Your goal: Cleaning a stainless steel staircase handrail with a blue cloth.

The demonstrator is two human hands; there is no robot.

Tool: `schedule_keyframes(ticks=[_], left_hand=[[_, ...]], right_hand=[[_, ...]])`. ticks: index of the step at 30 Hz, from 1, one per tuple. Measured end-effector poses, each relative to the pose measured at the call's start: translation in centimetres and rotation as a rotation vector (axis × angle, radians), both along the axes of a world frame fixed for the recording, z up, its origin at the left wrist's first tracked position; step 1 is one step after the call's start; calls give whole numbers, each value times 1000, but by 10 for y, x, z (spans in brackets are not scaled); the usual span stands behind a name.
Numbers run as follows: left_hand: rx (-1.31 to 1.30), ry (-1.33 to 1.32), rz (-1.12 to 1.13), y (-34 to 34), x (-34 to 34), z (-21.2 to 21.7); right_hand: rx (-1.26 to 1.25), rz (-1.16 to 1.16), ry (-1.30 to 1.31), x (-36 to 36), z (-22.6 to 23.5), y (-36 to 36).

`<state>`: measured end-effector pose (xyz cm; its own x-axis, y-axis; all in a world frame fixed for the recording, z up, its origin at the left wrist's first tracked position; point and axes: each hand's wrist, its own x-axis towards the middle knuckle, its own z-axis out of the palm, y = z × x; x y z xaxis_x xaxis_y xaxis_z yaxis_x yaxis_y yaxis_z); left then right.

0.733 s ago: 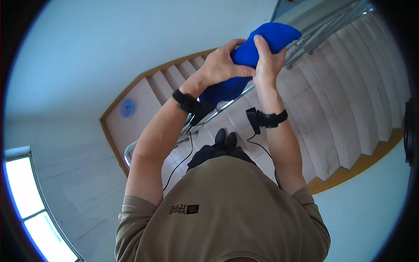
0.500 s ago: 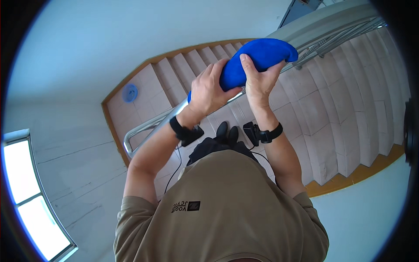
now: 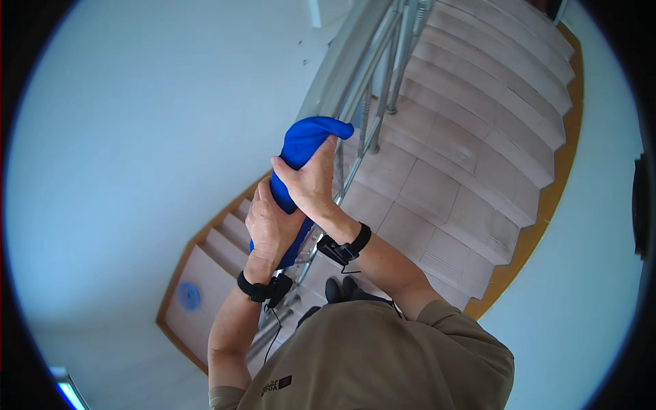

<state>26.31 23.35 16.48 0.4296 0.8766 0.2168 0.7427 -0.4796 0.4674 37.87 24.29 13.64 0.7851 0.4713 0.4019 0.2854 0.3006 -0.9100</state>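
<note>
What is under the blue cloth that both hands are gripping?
The blue cloth wraps the metal handrail, gripped by left hand and right hand. The covered rail section is hidden.

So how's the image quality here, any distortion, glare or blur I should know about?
Head view: strong fisheye bending, with a black rim around the picture and the handrail and stair edges curving; even daylight, no harsh glare, soft shadows only; the blue cloth, left hand and right hand look sharp, without motion blur; a bright window sliver shows at the lower left.

Tiled stairs [image 3: 478, 137] descend beside a white wall [image 3: 137, 137].
</note>
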Motion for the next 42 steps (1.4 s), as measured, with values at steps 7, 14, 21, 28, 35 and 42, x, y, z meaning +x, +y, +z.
schedule_keyframes(ticks=[7, 14, 21, 28, 35, 42], left_hand=[[-256, -232, -283, 34, 34, 30], [113, -52, -158, 40, 111, 62], [673, 187, -172, 33, 156, 55], [724, 212, -243, 21, 135, 52], [529, -28, -299, -7, 48, 10], [39, 49, -311, -4, 7, 31]], right_hand=[[-77, -228, -94, 41, 41, 12], [266, 353, 416, 129, 72, 29], [475, 855, 816, 162, 71, 41], [443, 789, 741, 131, 53, 31], [18, 20, 114, 53, 36, -1], [-422, -239, -519, 63, 59, 9]])
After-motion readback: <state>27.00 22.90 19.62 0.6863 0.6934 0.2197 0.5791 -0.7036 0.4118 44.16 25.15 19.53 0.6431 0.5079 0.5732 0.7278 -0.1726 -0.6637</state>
